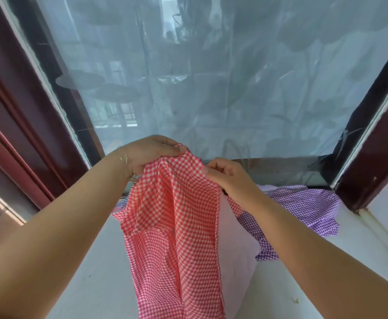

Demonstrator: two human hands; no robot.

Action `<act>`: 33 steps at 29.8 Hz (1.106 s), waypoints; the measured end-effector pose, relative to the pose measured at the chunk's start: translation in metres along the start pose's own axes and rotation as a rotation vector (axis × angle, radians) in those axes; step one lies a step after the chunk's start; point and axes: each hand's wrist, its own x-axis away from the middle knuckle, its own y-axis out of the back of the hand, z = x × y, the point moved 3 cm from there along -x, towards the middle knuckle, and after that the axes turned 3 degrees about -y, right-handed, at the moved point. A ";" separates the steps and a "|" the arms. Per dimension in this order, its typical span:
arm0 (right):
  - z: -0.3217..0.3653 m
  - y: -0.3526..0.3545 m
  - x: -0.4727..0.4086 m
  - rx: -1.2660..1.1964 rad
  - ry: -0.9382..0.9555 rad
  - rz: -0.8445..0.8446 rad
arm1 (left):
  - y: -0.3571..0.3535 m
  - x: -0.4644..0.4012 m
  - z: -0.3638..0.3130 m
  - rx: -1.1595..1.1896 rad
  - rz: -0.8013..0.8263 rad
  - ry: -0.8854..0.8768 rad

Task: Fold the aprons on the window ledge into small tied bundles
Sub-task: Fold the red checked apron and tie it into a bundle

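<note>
Red gingham apron (177,238) hem cropped, both hands' fingers (177,149) pinching its top edge

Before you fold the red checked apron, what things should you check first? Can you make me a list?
1. Left hand holds the top edge of the red checked apron: ok.
2. Right hand pinches the other side of that edge: ok.
3. Apron hangs flat and smooth: not ok, it is bunched and creased between the hands.
4. Apron's ties found and free: cannot tell, none show.
5. Bare space on the window ledge to lay it down: ok, on the left.
6. Purple checked apron out of the way: not ok, it lies right beside and partly behind the red one.
</note>
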 end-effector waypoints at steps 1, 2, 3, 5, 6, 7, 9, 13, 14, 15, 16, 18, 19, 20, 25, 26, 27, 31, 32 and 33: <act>0.004 0.001 0.002 0.051 0.009 0.032 | -0.002 0.002 -0.006 0.015 -0.014 -0.029; 0.006 0.002 0.004 0.111 0.021 0.054 | -0.005 0.005 -0.011 0.032 -0.031 -0.054; 0.007 0.004 0.006 0.178 0.037 0.064 | -0.008 0.007 -0.017 0.038 -0.045 -0.079; 0.006 0.009 0.010 0.307 0.082 0.052 | -0.014 0.012 -0.028 0.032 -0.061 -0.131; 0.004 0.012 0.013 0.369 0.093 0.045 | -0.019 0.015 -0.034 0.026 -0.066 -0.151; 0.005 0.021 0.023 0.430 0.098 0.039 | -0.030 0.020 -0.043 0.010 -0.070 -0.177; -0.003 0.029 0.026 0.502 0.074 0.050 | -0.036 0.026 -0.055 -0.017 -0.091 -0.222; -0.019 0.061 0.049 0.625 -0.021 0.069 | -0.051 0.046 -0.075 -0.065 -0.195 -0.294; -0.023 0.070 0.056 0.657 -0.044 0.090 | -0.053 0.051 -0.079 -0.032 -0.234 -0.309; -0.027 0.077 0.062 0.695 -0.068 0.110 | -0.052 0.054 -0.081 0.021 -0.282 -0.325; -0.033 0.087 0.070 0.743 -0.096 0.127 | -0.053 0.058 -0.083 0.086 -0.337 -0.348; -0.043 0.106 0.082 0.823 -0.142 0.131 | -0.049 0.063 -0.083 0.179 -0.478 -0.392; -0.047 0.115 0.084 0.854 -0.156 0.106 | -0.044 0.061 -0.080 0.165 -0.559 -0.410; -0.050 0.128 0.091 0.885 -0.173 0.065 | -0.043 0.062 -0.076 0.105 -0.642 -0.427; -0.047 0.184 0.103 1.029 -0.235 -0.178 | -0.036 0.069 -0.037 -0.223 -1.021 -0.317; -0.044 0.196 0.111 1.010 -0.211 -0.241 | -0.040 0.073 -0.029 -0.238 -1.065 -0.274; -0.039 0.204 0.118 0.949 -0.171 -0.308 | -0.041 0.076 -0.021 -0.255 -1.101 -0.234; -0.030 0.220 0.138 0.646 -0.094 -0.440 | -0.048 0.085 0.001 -0.336 -1.110 -0.120; -0.028 0.221 0.141 0.595 -0.101 -0.425 | -0.052 0.087 0.004 -0.350 -1.070 -0.095; -0.027 0.223 0.144 0.557 -0.134 -0.382 | -0.054 0.088 0.005 -0.395 -1.020 -0.060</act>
